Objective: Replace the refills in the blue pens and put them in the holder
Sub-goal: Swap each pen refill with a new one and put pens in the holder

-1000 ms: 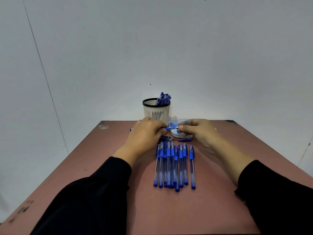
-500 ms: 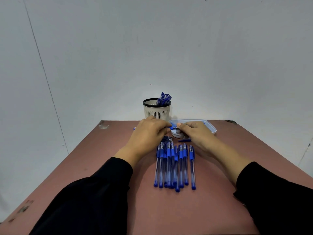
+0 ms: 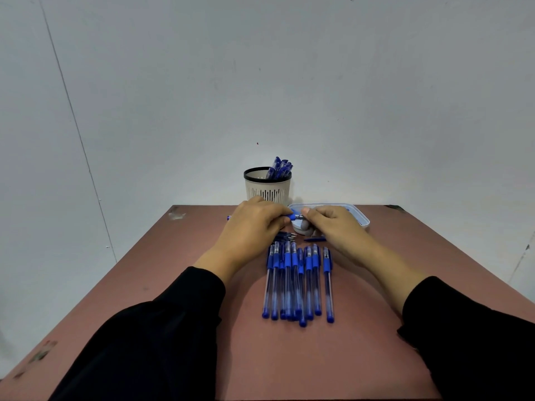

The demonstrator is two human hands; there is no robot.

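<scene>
A: Report hand status.

B: The left hand (image 3: 254,227) grasps a blue pen (image 3: 292,217) with curled fingers; the pen lies crosswise, its far end showing past the left side of the hand. The right hand (image 3: 333,227) pinches the other end of that same pen with thumb and fingertips. Both hands meet above the far part of the counter (image 3: 202,285).

A: Locate the remaining pens.

B: A row of blue pens (image 3: 298,282) lies on the counter between the forearms, side by side and touching, lengthwise toward the person. One pen at the right edge of the row sits slightly apart from the others.

A: Loose parts?

B: A cluster of thin refills (image 3: 285,235) lies just beyond the row, partly hidden under the left hand. A small blue piece (image 3: 315,239) lies beside them near the right hand; its type cannot be determined.

A: Holder status.

B: The holder (image 3: 267,188), a white slotted cup with a dark rim, stands upright at the far edge of the counter, behind the left hand. Several blue pens (image 3: 279,167) stand in it, leaning right.

A: Other items?

B: A shallow pale tray (image 3: 363,219) sits right of the holder, partly hidden by the right hand. Black sleeves (image 3: 150,342) cover both forearms.
</scene>
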